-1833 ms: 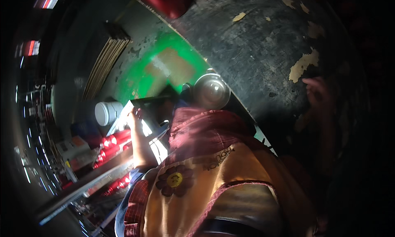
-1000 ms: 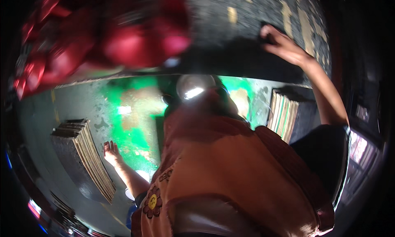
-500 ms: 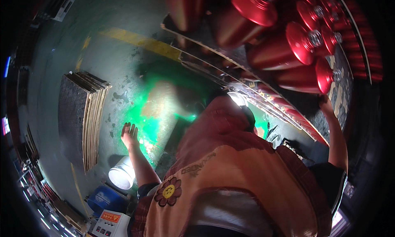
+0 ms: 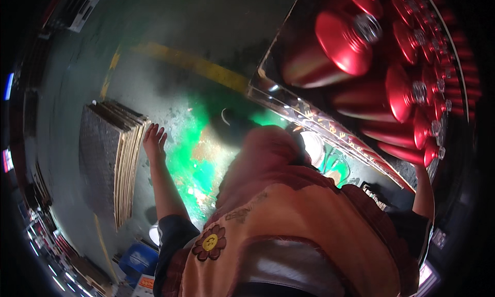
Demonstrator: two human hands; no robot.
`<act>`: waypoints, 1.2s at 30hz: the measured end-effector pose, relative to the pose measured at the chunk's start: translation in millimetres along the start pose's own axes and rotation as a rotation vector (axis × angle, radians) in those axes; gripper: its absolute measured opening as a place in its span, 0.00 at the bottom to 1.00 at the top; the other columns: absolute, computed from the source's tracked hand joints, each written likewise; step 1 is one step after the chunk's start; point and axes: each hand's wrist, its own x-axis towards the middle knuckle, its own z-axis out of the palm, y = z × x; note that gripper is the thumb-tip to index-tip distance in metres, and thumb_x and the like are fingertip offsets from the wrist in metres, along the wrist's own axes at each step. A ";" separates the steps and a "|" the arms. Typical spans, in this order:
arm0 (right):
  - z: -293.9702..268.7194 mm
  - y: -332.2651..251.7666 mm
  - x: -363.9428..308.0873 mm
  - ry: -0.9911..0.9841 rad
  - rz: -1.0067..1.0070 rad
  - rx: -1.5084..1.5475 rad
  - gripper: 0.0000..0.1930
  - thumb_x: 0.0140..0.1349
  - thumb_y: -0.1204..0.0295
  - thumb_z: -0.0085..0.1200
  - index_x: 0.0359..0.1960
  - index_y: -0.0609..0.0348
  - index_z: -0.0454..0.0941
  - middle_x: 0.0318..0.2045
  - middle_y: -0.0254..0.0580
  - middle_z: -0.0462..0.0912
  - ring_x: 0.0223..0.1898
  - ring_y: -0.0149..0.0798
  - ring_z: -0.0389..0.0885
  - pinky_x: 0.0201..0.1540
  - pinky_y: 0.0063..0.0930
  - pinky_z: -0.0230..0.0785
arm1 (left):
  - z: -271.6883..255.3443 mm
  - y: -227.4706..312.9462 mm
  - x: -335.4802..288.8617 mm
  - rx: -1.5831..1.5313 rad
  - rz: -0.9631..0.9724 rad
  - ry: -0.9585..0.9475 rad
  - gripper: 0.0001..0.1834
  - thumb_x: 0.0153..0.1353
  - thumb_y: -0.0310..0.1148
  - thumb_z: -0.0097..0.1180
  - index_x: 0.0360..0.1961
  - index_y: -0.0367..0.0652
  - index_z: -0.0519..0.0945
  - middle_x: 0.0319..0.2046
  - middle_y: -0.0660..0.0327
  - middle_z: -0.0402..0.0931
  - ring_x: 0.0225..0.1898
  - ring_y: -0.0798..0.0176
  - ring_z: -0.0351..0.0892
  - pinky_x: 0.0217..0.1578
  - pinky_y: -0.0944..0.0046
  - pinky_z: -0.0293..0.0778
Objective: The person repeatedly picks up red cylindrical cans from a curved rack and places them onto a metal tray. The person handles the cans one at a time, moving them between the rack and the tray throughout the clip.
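Note:
My left hand (image 4: 154,138) is stretched out with its fingers apart, close beside the edges of a stack of dark boards (image 4: 126,163) on the floor; whether it touches them I cannot tell. Nothing is in it. My right hand (image 4: 423,173) reaches up at the right, at the near corner of a dark board (image 4: 309,98). Its fingers are hidden by the nearest of several shiny red metal cylinders (image 4: 368,98) with flared tops and silvery threaded necks. These cylinders stand in rows on the board.
Green paint stains (image 4: 188,152) mark the floor ahead of me, with a yellow line (image 4: 196,65) farther off. A white bucket (image 4: 312,147) stands under the board's edge. At lower left are a blue container (image 4: 138,258) and a white box (image 4: 144,285). My orange-brown apron (image 4: 309,209) fills the lower middle.
My left hand has moved up to the board stack. In the view, the board with red cylinders has shifted right and downward, and my right hand sits lower, its fingers covered.

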 end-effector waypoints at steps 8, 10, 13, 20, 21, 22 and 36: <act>14.0 23.7 -46.4 0.216 0.152 -0.017 0.18 0.61 0.76 0.47 0.53 0.49 0.76 0.29 0.35 0.80 0.25 0.29 0.76 0.26 0.26 0.70 | 18.3 50.7 72.2 0.130 -0.047 0.031 0.24 0.67 0.37 0.53 0.63 0.43 0.70 0.58 0.56 0.74 0.54 0.54 0.78 0.52 0.56 0.75; 7.4 32.5 -70.9 0.213 0.212 -0.015 0.17 0.62 0.75 0.48 0.53 0.49 0.77 0.29 0.36 0.80 0.25 0.29 0.77 0.26 0.26 0.70 | 5.7 65.8 102.7 0.201 -0.083 -0.005 0.25 0.68 0.41 0.51 0.63 0.44 0.70 0.60 0.58 0.73 0.58 0.55 0.75 0.55 0.55 0.73; -3.4 12.5 -138.0 0.228 0.351 0.040 0.16 0.64 0.73 0.50 0.53 0.49 0.77 0.29 0.37 0.81 0.24 0.28 0.77 0.25 0.25 0.70 | 1.0 84.0 165.0 0.582 0.032 -0.334 0.24 0.68 0.39 0.51 0.63 0.42 0.71 0.61 0.57 0.73 0.58 0.53 0.74 0.56 0.55 0.72; -28.3 -183.6 -425.4 0.477 0.620 0.567 0.15 0.66 0.81 0.48 0.50 0.52 0.80 0.44 0.30 0.83 0.38 0.23 0.78 0.39 0.17 0.72 | 156.3 176.3 257.1 0.705 -0.148 -0.473 0.24 0.66 0.37 0.54 0.60 0.39 0.72 0.59 0.57 0.73 0.56 0.55 0.75 0.58 0.56 0.69; -32.6 -204.3 -417.2 0.472 0.622 0.586 0.13 0.66 0.80 0.50 0.50 0.52 0.80 0.44 0.30 0.83 0.38 0.24 0.80 0.41 0.18 0.74 | 167.4 175.6 242.9 0.724 -0.140 -0.552 0.23 0.66 0.36 0.54 0.60 0.40 0.73 0.57 0.59 0.75 0.55 0.58 0.75 0.56 0.58 0.70; -37.4 -221.6 -399.8 0.490 0.612 0.498 0.13 0.67 0.79 0.52 0.50 0.51 0.80 0.45 0.31 0.83 0.42 0.27 0.82 0.44 0.20 0.76 | 171.7 181.0 226.2 0.723 -0.096 -0.628 0.23 0.65 0.36 0.54 0.60 0.41 0.73 0.56 0.60 0.76 0.55 0.59 0.75 0.55 0.59 0.70; -3.2 -283.5 -372.9 0.285 -0.293 0.737 0.11 0.69 0.74 0.52 0.52 0.56 0.78 0.49 0.38 0.81 0.48 0.33 0.82 0.48 0.24 0.77 | 223.6 211.8 132.6 0.443 0.395 -0.700 0.19 0.66 0.32 0.55 0.57 0.38 0.74 0.49 0.57 0.78 0.45 0.62 0.77 0.44 0.64 0.75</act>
